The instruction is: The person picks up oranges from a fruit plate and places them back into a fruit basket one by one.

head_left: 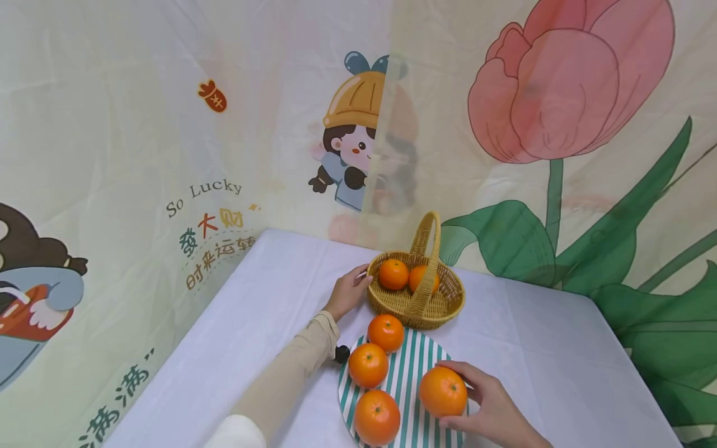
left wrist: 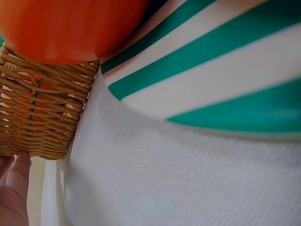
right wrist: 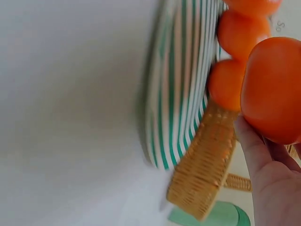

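Note:
My right hand (head_left: 495, 404) holds an orange (head_left: 443, 391) between thumb and fingers, over the right side of a plate striped green and white (head_left: 411, 354). In the right wrist view this held orange (right wrist: 273, 89) looks large and close. Three more oranges stand along the plate's left side, the middle one (head_left: 368, 365) between the other two. Behind the plate is a woven basket (head_left: 448, 305) with an arched handle and two oranges inside, one (head_left: 394, 274) plainly visible. My left hand (head_left: 347, 292) grips the basket's left rim, its fingertips against the weave (left wrist: 47, 122).
A white cloth (head_left: 538, 348) covers the table. Printed curtains hang close behind and to the left, with a pink tulip (head_left: 566, 93) and a cartoon figure (head_left: 353, 143). A small black object (head_left: 342, 354) shows beside the left sleeve, at the plate's edge.

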The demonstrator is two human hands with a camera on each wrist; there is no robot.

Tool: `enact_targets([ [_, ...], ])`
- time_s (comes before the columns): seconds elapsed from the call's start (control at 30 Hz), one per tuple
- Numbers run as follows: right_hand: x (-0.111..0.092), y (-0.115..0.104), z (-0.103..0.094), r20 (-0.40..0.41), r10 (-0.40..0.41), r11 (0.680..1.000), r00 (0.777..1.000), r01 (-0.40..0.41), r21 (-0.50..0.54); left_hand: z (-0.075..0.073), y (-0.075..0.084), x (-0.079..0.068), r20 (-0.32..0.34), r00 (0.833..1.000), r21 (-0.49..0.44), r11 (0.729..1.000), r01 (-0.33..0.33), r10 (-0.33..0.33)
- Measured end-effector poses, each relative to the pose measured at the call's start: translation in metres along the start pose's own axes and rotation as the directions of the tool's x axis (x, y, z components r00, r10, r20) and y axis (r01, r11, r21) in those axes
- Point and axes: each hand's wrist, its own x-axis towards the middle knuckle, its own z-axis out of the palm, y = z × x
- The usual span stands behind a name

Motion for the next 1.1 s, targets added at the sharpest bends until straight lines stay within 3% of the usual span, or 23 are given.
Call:
enact_targets([
  [0.27, 0.032, 0.001, -0.039, -0.126, -0.185, 0.976, 0.975, 0.168, -0.138, 0.001, 0.000, 0.002, -0.007, 1.000, 0.008, 1.000, 0.008, -0.007],
  [0.47, 0.064, -0.008, -0.068, -0.151, -0.239, 0.954, 0.959, 0.203, -0.223, 0.001, 0.001, 0.001, -0.011, 1.000, 0.011, 1.000, -0.001, 0.001],
  [0.6, 0.086, -0.013, -0.078, -0.151, -0.232, 0.955, 0.961, 0.196, -0.221, 0.001, 0.002, 0.000, -0.011, 1.000, 0.016, 1.000, -0.002, 0.002],
  [0.8, 0.115, -0.007, -0.079, -0.153, -0.154, 0.972, 0.976, 0.121, -0.202, 0.000, 0.000, 0.001, -0.005, 1.000, 0.007, 1.000, 0.008, -0.008],
  [1.1, 0.135, 0.008, -0.072, -0.172, -0.073, 0.982, 0.982, 0.041, -0.185, 0.000, 0.003, 0.000, 0.003, 1.000, 0.006, 1.000, 0.016, -0.016],
])
